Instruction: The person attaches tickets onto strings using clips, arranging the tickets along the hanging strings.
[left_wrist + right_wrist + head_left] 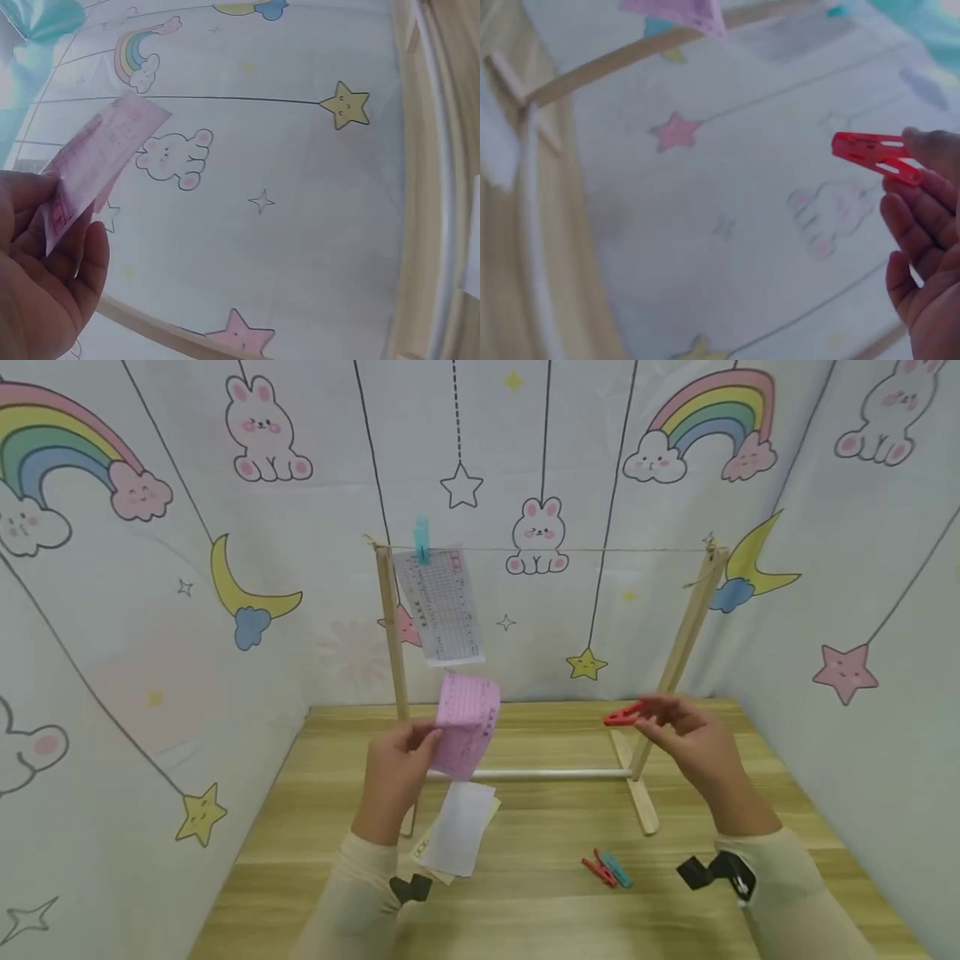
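In the head view my left hand (396, 777) pinches a pink printed slip of paper (467, 727) by its left edge, in front of the rack's left post. The same pink slip (105, 154) stands out past the fingers in the left wrist view. My right hand (693, 747) pinches a red clothespin (624, 713) between thumb and fingers near the right post. In the right wrist view that red clothespin (874, 155) points away from the fingertips. Above the pink slip, a white printed slip (444, 606) hangs from a string (600, 550) under a blue clothespin (422, 541).
The wooden rack (678, 652) stands on the table (525, 914), joined low by a white bar (551, 774). Before it lie a white paper (461, 831) over a yellowish one (437, 870), and loose red (599, 870) and blue clothespins (617, 869). Patterned sheets surround the table.
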{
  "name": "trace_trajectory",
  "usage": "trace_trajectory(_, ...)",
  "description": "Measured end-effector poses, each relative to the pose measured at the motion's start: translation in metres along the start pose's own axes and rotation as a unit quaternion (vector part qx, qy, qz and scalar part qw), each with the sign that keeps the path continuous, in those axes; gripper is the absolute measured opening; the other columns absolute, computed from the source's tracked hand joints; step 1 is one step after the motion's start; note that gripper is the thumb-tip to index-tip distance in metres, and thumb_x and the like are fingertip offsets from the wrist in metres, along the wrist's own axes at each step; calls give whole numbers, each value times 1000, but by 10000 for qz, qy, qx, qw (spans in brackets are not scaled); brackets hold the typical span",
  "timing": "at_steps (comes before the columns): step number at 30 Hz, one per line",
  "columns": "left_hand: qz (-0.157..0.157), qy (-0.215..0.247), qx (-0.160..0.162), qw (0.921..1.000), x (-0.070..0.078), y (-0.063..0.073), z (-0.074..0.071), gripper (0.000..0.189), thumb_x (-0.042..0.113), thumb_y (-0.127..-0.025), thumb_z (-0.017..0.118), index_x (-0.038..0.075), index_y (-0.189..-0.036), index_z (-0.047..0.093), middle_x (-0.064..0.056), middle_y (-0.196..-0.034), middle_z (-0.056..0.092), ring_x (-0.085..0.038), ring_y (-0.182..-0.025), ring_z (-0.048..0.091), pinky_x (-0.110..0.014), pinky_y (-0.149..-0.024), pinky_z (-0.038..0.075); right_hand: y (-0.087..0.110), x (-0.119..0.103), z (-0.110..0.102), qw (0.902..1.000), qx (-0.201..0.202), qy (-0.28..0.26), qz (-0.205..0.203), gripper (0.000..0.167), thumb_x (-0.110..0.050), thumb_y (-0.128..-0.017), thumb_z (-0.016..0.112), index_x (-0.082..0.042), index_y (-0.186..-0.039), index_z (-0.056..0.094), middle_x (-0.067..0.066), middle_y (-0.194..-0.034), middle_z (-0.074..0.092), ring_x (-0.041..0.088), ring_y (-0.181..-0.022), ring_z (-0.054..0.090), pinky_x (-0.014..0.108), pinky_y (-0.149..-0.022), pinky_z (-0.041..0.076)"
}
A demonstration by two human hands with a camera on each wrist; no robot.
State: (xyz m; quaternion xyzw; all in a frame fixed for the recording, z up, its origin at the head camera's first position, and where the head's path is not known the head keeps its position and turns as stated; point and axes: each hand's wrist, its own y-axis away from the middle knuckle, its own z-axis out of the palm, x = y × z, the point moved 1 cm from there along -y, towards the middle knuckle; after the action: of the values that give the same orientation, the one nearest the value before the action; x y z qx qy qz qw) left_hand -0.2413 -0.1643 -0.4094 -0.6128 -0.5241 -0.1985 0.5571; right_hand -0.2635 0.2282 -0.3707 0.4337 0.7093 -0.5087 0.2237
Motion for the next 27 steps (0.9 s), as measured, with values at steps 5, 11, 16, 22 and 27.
trace_trajectory(5,1031,398,437,9929,26,-28,1,6,5,-94,75,2,-99,77,-9,-89,77,-18,-77,68,-23,-67,54,-50,-60,-3,9944,54,-411,-976,27,3,-90,77,5,-117,72,-7,-95,73,13,-88,60,20,-78,49)
trace_trajectory(11,2234,1119,474,9671,47,-34,1,9,-9,-89,75,-3,-97,75,-15,-91,77,-15,-79,70,-21,-76,57,-94,-117,1,9761,43,-591,-2092,29,2,-90,78,6,-118,72,2,-97,72,19,-92,59,23,-85,49)
trace_trajectory(16,1779,1838,354,9661,68,-45,11,7,-3,-93,74,-7,-99,73,-17,-92,76,-14,-78,69,-23,-71,58,-126,-157,2,9777,32,-53,-2099,29,-4,-92,79,-2,-121,74,-1,-99,73,19,-93,58,24,-83,49)
trace_trajectory(22,280,2408,208,9700,77,-63,29,13,11,-97,74,0,-104,75,-12,-96,74,-20,-81,68,-26,-72,59,-168,-193,9,9875,-267,591,-1439,30,-20,-95,77,-8,-122,74,3,-107,75,19,-93,65,21,-85,52)
trace_trajectory(27,-307,2925,235,9555,74,-79,43,16,13,-98,73,-1,-107,74,-9,-98,72,-19,-86,67,-26,-76,58,-199,-209,22,9893,-677,899,-931,26,-23,-96,77,-8,-117,75,3,-106,76,15,-95,69,24,-92,53)
